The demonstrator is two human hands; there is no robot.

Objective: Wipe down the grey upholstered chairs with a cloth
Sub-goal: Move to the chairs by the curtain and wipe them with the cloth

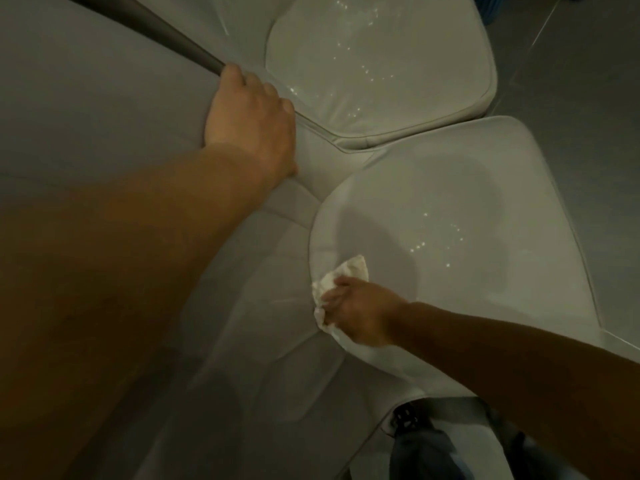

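Observation:
Two grey upholstered chairs stand side by side below me. The near chair's seat (460,216) fills the right middle, with damp glints on it. The far chair's seat (377,60) lies at the top. My right hand (360,310) grips a crumpled white cloth (343,275) and presses it against the left rim of the near seat. My left hand (252,123) rests on top of a chair back at the upper left, its fingers curled over the edge beside a dark bar (156,29).
The grey chair back (242,341) spreads across the lower middle under my left forearm. Grey floor tiles (571,81) show at the upper right. My foot and trouser leg (426,441) appear at the bottom by the chair's base.

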